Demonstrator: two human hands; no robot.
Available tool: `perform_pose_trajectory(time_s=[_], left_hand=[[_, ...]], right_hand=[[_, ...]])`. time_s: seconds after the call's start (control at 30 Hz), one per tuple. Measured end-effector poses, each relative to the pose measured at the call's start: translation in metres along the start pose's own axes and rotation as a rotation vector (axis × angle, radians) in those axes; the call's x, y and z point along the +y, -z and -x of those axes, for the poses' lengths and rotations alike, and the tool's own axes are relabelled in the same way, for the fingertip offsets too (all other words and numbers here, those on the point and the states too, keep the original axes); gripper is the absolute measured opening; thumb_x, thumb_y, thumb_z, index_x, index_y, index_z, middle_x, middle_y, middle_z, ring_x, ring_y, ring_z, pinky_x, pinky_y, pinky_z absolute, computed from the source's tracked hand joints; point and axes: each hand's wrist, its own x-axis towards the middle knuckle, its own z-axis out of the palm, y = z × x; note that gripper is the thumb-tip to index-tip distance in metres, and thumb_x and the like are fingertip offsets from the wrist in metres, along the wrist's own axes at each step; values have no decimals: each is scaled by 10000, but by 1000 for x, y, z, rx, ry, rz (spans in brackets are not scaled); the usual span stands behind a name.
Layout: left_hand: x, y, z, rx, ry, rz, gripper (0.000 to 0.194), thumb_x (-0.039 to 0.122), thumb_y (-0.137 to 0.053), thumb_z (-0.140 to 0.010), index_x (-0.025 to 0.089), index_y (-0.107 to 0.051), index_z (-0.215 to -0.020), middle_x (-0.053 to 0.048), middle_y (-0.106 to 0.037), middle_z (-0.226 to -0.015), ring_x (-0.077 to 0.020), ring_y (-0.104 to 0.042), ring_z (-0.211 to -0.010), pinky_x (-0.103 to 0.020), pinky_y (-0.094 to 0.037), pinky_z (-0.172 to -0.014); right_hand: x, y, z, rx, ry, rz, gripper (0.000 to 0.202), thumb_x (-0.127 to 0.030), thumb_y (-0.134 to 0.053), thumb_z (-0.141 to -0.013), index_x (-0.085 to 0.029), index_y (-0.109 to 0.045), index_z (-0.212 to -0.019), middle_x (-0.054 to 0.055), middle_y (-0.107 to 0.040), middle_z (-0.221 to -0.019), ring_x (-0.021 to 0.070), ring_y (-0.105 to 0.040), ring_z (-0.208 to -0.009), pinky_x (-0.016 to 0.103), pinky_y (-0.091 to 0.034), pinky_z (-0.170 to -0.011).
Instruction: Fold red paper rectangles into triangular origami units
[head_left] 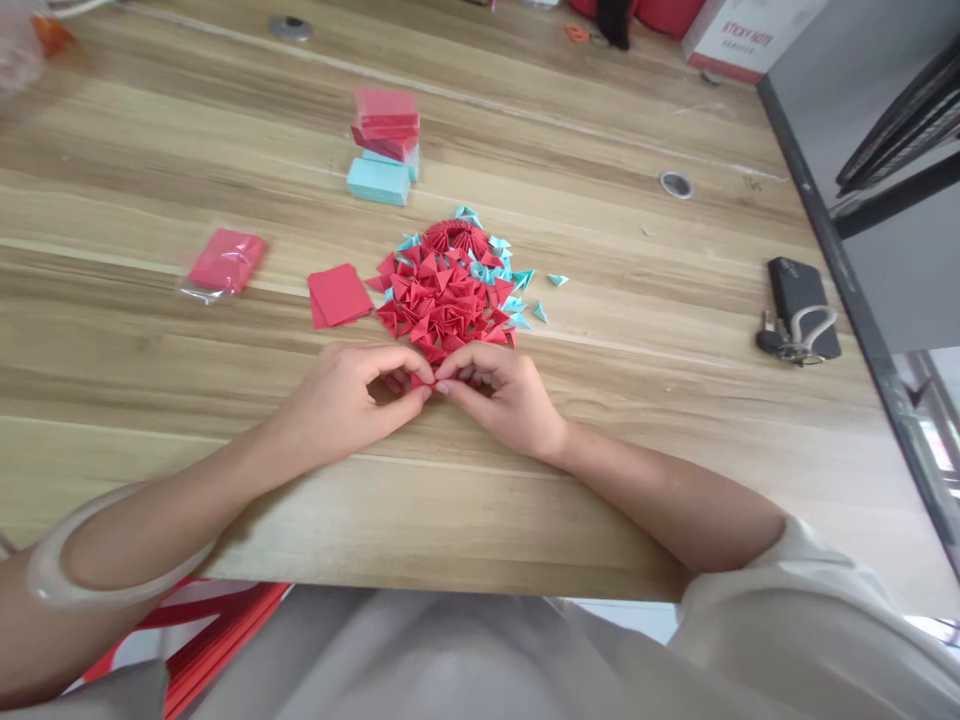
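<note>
Between my fingertips is a small folded piece of red paper point(421, 380), mostly covered by the fingers. My left hand point(352, 395) pinches it from the left, thumb against forefinger. From the other side my right hand point(506, 395) pinches it too, and the two hands nearly meet. Just beyond them lies a heap of red folded paper triangles point(442, 295), with light blue folded triangles point(517, 310) along its right and far edges. A ring of joined red pieces point(456, 238) sits at the heap's far end. Flat red paper sheets point(339, 295) lie left of the heap.
Farther back stand stacked red paper packs point(386, 115) and light blue paper packs point(379, 180). A wrapped red pack point(226, 262) lies at the left. On the right are a black phone-like case point(806, 295) with keys point(799, 345), near a dark-edged partition point(840, 240).
</note>
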Motion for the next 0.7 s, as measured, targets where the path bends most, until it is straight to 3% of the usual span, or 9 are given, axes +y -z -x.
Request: perform_pose_trajectory(time_s=[0.43,0.7], left_hand=[[1,0,0,9,-30,-13,96,220,-610,-821,169,-690,-802,18,-706,-732,-101,-602,-589,-215,-483,-626],[-1,2,2,-22,-153,-164,119,203,-571,-858,154,-677,-832,-6,-702,-761,-113,-608,-623,-217,-438,-609]], right_hand=[[1,0,0,-15,-12,-10,17,-154,-626,-827,-161,-641,-826,4,-665,-726,85,-553,-592,210,-468,-572],[0,0,0,-32,2,18,38,-130,-615,-819,-154,-642,-810,-5,-648,-697,73,-533,-570,192,-442,-537]])
